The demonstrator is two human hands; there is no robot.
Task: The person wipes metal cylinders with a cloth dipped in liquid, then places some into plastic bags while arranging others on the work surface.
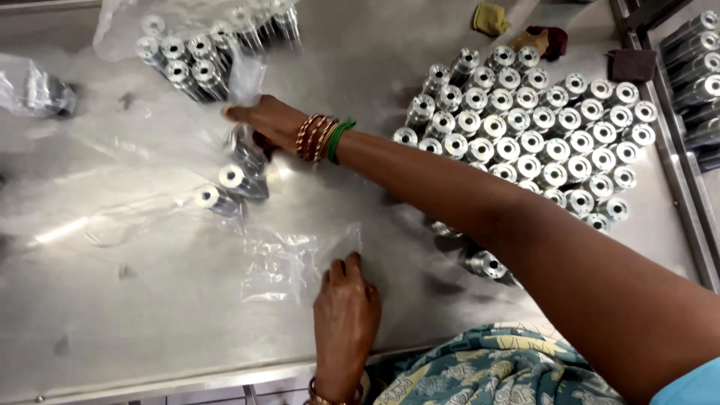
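My right hand (264,121) reaches far across the steel table (135,315) to the left, wrist ringed with bangles. Its fingers close on a clear plastic bag (241,154) that holds shiny metal cylinders, two of which (232,178) lie just below the hand. Close to the table's front edge, my left hand (345,307) rests with its fingertips pinching the edge of a flat, clear plastic bag (289,262). To the right stands a dense block of several upright metal cylinders (525,135), partly hidden by my right forearm.
Another bag of cylinders (202,52) lies at the back left, and a small bagged bundle (37,91) at the far left. One loose cylinder (487,264) lies under my arm. Cloth scraps (547,39) sit at the back; a rack of parts (697,82) flanks the right edge.
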